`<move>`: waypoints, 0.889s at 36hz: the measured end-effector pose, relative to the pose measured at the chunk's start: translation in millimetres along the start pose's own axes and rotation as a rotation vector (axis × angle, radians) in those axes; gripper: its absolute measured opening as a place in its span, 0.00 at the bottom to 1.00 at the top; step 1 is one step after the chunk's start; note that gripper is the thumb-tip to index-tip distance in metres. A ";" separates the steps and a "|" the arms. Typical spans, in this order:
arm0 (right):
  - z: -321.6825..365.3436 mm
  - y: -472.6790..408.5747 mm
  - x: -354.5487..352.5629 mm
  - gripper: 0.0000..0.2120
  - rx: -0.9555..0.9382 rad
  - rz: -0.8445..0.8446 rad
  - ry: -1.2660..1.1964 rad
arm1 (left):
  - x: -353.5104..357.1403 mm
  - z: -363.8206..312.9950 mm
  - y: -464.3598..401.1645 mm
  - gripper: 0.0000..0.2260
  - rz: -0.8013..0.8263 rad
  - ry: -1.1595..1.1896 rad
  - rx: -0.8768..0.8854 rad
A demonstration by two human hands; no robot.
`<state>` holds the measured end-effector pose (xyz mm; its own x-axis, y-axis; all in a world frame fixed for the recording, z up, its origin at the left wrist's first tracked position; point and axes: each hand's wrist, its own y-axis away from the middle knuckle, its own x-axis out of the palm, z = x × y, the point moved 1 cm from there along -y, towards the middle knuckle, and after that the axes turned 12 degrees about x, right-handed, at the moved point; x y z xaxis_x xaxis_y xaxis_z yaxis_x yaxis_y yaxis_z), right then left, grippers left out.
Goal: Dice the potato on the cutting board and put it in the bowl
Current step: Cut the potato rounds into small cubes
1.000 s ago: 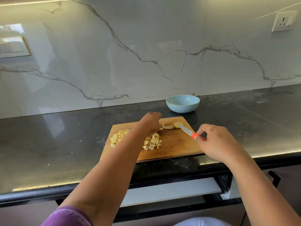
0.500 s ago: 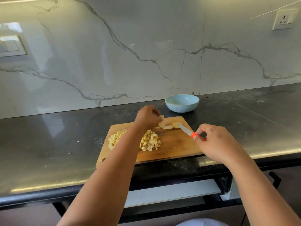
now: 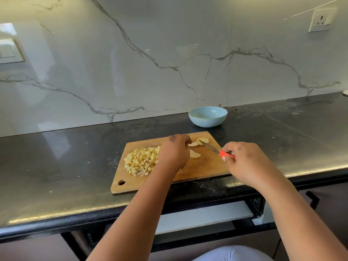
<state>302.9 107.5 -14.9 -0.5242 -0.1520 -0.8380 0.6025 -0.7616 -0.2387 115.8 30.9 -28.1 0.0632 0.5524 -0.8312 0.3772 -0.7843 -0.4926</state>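
A wooden cutting board (image 3: 203, 169) lies on the dark counter. A heap of diced potato (image 3: 140, 160) covers its left half. A few potato slices (image 3: 203, 141) lie at the board's far right corner, and one slice (image 3: 194, 154) lies just beside my left hand (image 3: 174, 152), which rests curled on the board's middle, fingertips near the slices. My right hand (image 3: 244, 162) grips the red handle of a small knife (image 3: 211, 147), blade pointing at the far slices. The light blue bowl (image 3: 207, 116) stands behind the board and looks empty.
The black stone counter (image 3: 66, 157) runs left and right, with a marble wall behind. A wall socket (image 3: 321, 20) sits at upper right and a switch panel (image 3: 9, 52) at left. An open drawer (image 3: 203, 216) shows below the counter edge.
My left hand drew back from the far slices to the board's middle, and one slice now lies beside it. The view shifted; the diced heaps now read as one pile. The knife hand barely moved.
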 end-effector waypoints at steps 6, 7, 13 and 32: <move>10.7 12.9 -4.0 0.03 0.008 0.021 0.030 | 4.9 2.2 24.7 0.17 0.079 -0.122 0.110; 12.1 15.1 -4.1 0.03 0.008 0.028 0.037 | 5.1 1.8 26.9 0.18 0.106 -0.129 0.096; 19.4 23.1 -2.5 0.05 0.055 0.060 0.084 | 3.4 -0.7 31.9 0.19 0.136 -0.101 0.073; 31.5 36.6 -2.0 0.06 0.068 0.102 0.230 | 7.7 -2.3 40.6 0.17 0.073 -0.088 0.071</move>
<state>307.0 60.1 -6.5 -0.3075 -0.0892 -0.9473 0.5995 -0.7913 -0.1201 133.7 4.0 -53.9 0.0059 0.4690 -0.8832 0.3076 -0.8412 -0.4447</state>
